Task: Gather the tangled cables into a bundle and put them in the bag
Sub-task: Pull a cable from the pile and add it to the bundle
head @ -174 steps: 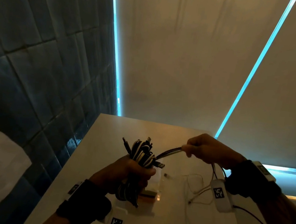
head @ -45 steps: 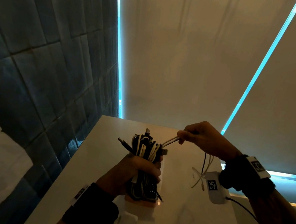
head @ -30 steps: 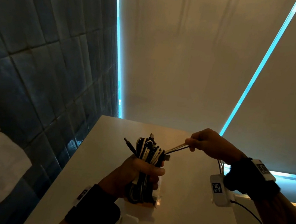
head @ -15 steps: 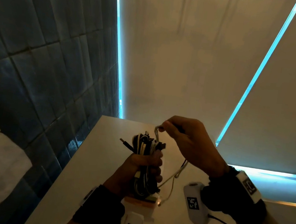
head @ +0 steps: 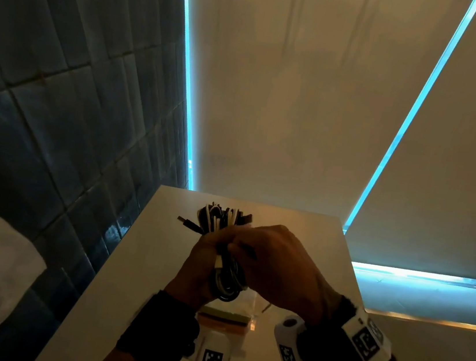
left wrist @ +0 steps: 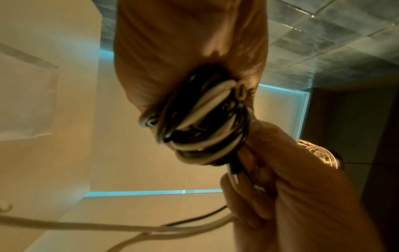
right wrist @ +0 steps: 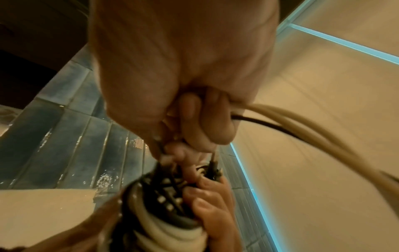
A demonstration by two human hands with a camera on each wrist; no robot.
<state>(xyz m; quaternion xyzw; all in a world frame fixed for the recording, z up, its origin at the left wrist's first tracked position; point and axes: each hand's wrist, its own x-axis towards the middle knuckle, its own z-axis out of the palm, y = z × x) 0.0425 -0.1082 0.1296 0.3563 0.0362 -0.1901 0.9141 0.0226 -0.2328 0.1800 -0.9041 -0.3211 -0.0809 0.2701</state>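
Above the pale tabletop point(head: 156, 260), the folded bundle of black and white cables point(head: 226, 272) stands roughly upright, plug ends fanning at top, loops hanging below. Left hand point(head: 197, 272) has its grip wrapped round the middle; right hand point(head: 277, 264) pinches loose strands against it. Wrist views alone show pale tails point(left wrist: 108, 226) trailing away. Beneath lies a clear bag point(head: 228, 315), contents unclear.

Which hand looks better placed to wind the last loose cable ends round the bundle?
Probably the right hand: it already pinches the loose strands beside the bundle, while the left hand is fully occupied gripping the bundle.
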